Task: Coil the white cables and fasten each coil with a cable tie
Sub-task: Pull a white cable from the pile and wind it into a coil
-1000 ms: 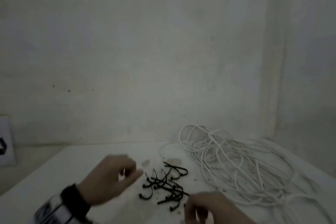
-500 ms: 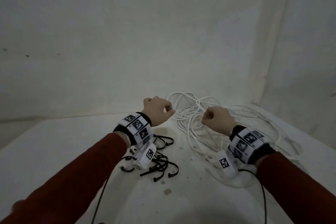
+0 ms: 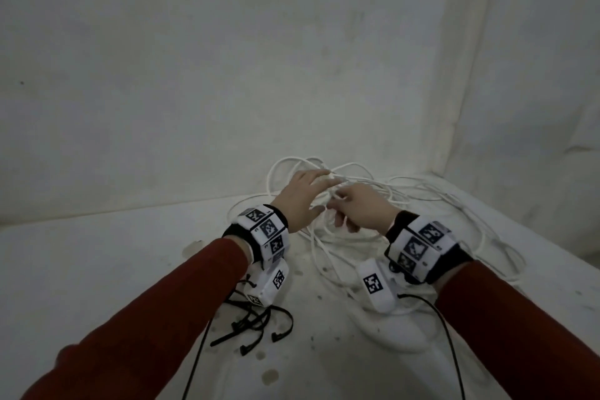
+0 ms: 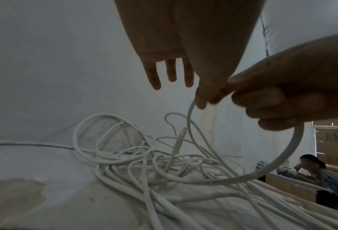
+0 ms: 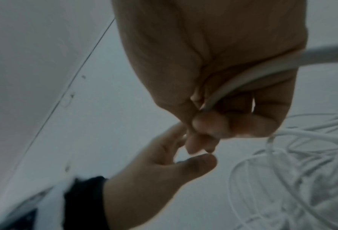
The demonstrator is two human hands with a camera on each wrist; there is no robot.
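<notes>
Head view: right hand (image 3: 360, 209) grips one strand above the tangled white cables (image 3: 406, 204) on the tabletop (image 3: 113, 253); left hand (image 3: 302, 201) open, fingers spread. Best to draw even loops slowly, avoiding snags.

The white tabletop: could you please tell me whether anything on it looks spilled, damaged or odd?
Yes: brownish stains blotch the white tabletop, one near the loose black cable ties. The white cables lie in one tangled heap, none coiled.
</notes>
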